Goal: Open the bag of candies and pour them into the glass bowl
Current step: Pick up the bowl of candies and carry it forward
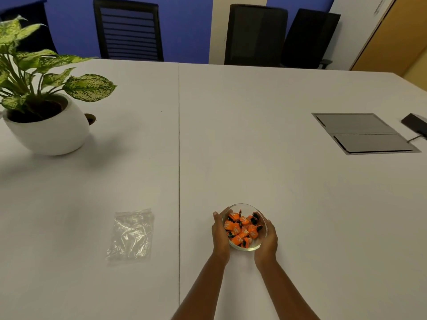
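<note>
A small glass bowl [248, 207] sits near the table's front, right of the seam, filled with several orange-wrapped candies [242, 228]. My left hand [220, 239] cups the bowl's left side and my right hand [266, 244] cups its right side, fingers curled around the glass. A clear plastic bag [131, 234] lies flat and crumpled on the table to the left of the seam, apart from both hands, with no candies visible in it.
A potted plant in a white pot [48, 132] stands at the far left. A grey cable hatch [364, 132] is set into the white table [254, 135] at the right, with a dark device [416, 123] beside it. Black chairs [128, 31] line the far edge.
</note>
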Tool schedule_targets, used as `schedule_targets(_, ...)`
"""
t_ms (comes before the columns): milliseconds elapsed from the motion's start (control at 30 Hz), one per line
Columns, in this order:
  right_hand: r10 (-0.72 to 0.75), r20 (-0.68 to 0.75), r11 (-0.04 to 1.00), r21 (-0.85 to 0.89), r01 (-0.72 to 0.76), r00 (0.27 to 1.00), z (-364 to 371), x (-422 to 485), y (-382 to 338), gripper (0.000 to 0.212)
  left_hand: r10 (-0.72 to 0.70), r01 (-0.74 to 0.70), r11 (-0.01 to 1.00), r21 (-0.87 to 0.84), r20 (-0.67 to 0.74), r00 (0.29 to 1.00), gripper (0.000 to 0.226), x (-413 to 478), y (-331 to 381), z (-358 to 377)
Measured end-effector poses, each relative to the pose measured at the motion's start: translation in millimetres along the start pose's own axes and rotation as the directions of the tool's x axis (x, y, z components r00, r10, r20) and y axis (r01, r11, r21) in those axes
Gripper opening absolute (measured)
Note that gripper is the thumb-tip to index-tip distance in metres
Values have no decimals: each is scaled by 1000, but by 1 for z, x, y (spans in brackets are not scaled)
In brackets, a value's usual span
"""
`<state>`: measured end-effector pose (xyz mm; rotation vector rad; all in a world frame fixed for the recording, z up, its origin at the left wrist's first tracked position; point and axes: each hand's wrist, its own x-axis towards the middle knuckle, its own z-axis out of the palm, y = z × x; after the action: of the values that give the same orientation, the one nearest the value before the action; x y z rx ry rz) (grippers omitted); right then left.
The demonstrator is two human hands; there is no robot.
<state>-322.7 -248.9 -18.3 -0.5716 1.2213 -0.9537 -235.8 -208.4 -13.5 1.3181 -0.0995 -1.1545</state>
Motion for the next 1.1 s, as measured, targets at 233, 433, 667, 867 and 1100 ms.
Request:
schedule_targets(233, 55, -12, 997, 52, -54, 998, 12, -8, -1, 27, -53, 48, 995, -83, -60, 997, 49, -4, 6, 0)
schedule_targets(433, 88, 37, 996, 23, -89, 995, 40, -21, 1, 21, -32, 13, 991, -134, -137, 990, 52, -11, 22, -21)
schedule_targets(667, 98, 90, 994, -53, -93, 991, 104, -43, 0, 19, 28, -68, 985, -157, -241, 970, 52, -4, 71, -59)
schedule_targets(867, 74, 148, 995, -79, -63, 986, 161, -52, -14, 22, 89, -152, 965, -212, -280, 956, 53, 9, 122, -76)
schedule_targets(1100, 36, 175, 997, -68, -24, 984, 224, -39, -35, 23, 146, -202, 962, -181, -282, 948, 54, 42, 182, -79)
